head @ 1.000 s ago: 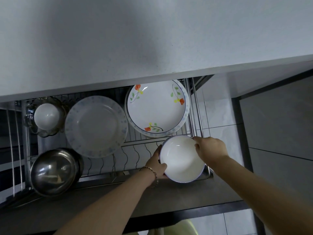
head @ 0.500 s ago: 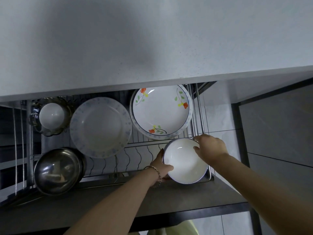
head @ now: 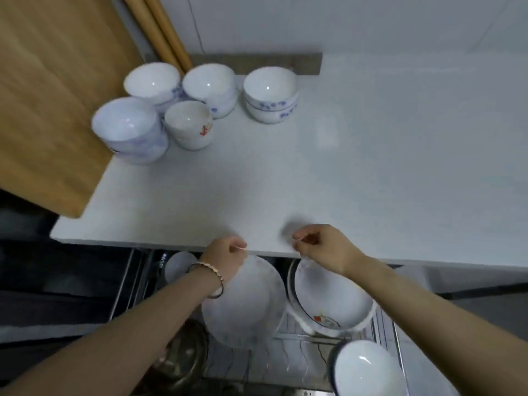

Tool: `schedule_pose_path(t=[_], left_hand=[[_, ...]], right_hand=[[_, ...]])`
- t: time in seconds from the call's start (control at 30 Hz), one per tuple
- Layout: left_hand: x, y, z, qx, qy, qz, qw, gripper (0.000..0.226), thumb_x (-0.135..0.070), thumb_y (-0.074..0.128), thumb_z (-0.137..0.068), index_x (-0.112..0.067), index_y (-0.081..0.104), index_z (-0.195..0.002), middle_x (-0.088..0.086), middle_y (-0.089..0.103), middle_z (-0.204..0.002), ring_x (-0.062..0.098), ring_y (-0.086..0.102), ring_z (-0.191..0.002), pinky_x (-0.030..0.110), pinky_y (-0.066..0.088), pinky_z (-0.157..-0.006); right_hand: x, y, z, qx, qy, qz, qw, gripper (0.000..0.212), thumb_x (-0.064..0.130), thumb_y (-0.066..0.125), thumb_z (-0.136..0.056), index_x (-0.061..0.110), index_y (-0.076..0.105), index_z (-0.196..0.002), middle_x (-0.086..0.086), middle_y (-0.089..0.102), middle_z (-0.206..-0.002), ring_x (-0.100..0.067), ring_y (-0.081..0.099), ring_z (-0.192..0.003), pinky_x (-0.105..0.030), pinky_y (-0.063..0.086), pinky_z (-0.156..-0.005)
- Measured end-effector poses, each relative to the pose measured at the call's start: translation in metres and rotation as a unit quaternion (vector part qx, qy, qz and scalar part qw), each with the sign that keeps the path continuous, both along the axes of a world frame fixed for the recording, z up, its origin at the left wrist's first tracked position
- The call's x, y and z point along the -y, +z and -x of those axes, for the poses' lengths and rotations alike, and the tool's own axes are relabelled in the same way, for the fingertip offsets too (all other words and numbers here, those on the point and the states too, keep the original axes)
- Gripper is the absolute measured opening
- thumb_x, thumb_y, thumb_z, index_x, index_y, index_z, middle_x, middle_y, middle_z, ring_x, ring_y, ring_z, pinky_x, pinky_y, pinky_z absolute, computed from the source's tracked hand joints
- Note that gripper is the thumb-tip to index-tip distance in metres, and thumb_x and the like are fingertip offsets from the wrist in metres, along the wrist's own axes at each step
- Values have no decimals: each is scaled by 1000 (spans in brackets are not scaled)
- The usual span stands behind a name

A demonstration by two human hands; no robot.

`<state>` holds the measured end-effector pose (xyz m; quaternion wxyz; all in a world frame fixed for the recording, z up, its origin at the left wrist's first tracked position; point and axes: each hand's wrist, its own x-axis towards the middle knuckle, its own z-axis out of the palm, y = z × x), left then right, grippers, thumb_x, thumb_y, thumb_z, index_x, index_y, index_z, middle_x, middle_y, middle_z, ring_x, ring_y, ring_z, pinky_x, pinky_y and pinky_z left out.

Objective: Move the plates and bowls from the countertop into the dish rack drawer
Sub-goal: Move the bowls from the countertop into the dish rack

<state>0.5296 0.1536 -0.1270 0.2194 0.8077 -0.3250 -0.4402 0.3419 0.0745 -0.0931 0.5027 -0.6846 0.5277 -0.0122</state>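
Note:
Several white bowls stand in stacks at the back left of the white countertop point(head: 357, 172): a blue-patterned stack point(head: 270, 94), a red-marked bowl point(head: 189, 124), and others point(head: 130, 130). Below, the open dish rack drawer point(head: 297, 355) holds a pale plate point(head: 245, 304), a flowered plate point(head: 334, 298) and a white bowl point(head: 364, 367) at its front right. My left hand point(head: 225, 257) and my right hand point(head: 323, 248) hover at the counter's front edge, fingers loosely curled, holding nothing.
A wooden cutting board point(head: 54, 90) leans at the counter's left with wooden rods point(head: 160, 30) behind it. A steel bowl point(head: 183, 355) and a small cup point(head: 178, 265) sit in the drawer's left part.
Both hands let go of the white bowl, which now rests in the drawer's front right. The hands rose to the counter edge and the view tilted up to the countertop.

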Motion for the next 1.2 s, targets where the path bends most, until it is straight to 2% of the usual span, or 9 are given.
schedule_pose_path(t=[0.2, 0.37, 0.43, 0.57, 0.67, 0.87, 1.0, 1.1, 1.2], left_hand=[[45, 43, -118, 15, 58, 28, 998, 15, -4, 46, -92, -10, 59, -88, 9, 59, -75, 22, 56, -63, 11, 41, -37], [58, 41, -200, 22, 76, 14, 997, 20, -8, 47, -90, -9, 67, -90, 24, 66, -114, 40, 62, -109, 48, 50, -96], [59, 39, -224, 27, 81, 16, 996, 24, -8, 46, -90, -19, 63, -77, 23, 65, -117, 40, 61, -112, 49, 48, -99], [55, 27, -253, 23, 74, 18, 997, 26, -1, 46, -89, -3, 63, -108, 23, 63, -120, 38, 61, -113, 44, 49, -99], [50, 14, -262, -15, 79, 30, 996, 24, 0, 47, -86, -17, 60, -75, 26, 63, -116, 41, 62, -108, 47, 49, -94], [51, 15, -236, -101, 75, 39, 991, 21, -4, 48, -89, -21, 57, -81, 15, 59, -94, 19, 63, -61, 21, 44, -53], [56, 49, -194, -287, 134, 14, 948, 51, -28, 55, -91, -31, 33, -138, 9, 48, -112, 29, 61, -81, 33, 50, -64], [40, 63, -157, -343, 97, -12, 934, 60, -41, 52, -90, -44, 21, -142, 11, 45, -130, 37, 62, -92, 42, 54, -71], [6, 58, -111, -342, 44, -34, 938, 48, -23, 52, -92, -35, 34, -135, 15, 59, -114, 33, 68, -71, 39, 58, -67]], right_hand=[[59, 33, -124, 28, -36, -7, 999, 23, 20, 55, -90, 2, 66, -100, -13, 67, -89, -19, 58, -63, -25, 49, -66], [92, 31, -223, 42, -121, -84, 988, 24, 29, 50, -93, 6, 55, -99, -10, 63, -84, -15, 54, -56, -24, 45, -56], [105, 23, -257, 73, -183, -119, 973, 31, 34, 52, -91, 6, 52, -105, -12, 60, -82, -19, 55, -56, -26, 46, -56], [131, -1, -307, 165, -317, -174, 917, 43, 30, 58, -88, 6, 46, -122, -16, 49, -90, -22, 49, -57, -36, 53, -64], [135, -17, -325, 242, -380, -192, 872, 34, 21, 52, -91, 7, 46, -121, -17, 49, -99, -23, 49, -59, -36, 53, -55], [102, -17, -297, 236, -399, -172, 869, 14, 12, 47, -89, 7, 47, -102, -19, 56, -90, -27, 59, -55, -24, 53, -39], [57, 1, -234, 190, -330, -167, 909, 8, 11, 46, -87, 10, 54, -87, -18, 62, -74, -30, 66, -56, -31, 59, -57], [21, 16, -175, 141, -258, -159, 942, 19, 10, 46, -87, 9, 59, -101, -18, 67, -76, -32, 69, -69, -32, 60, -68], [-21, 25, -116, 116, -211, -158, 958, 25, 5, 47, -87, 21, 58, -103, -14, 69, -72, -24, 70, -60, -27, 62, -62]])
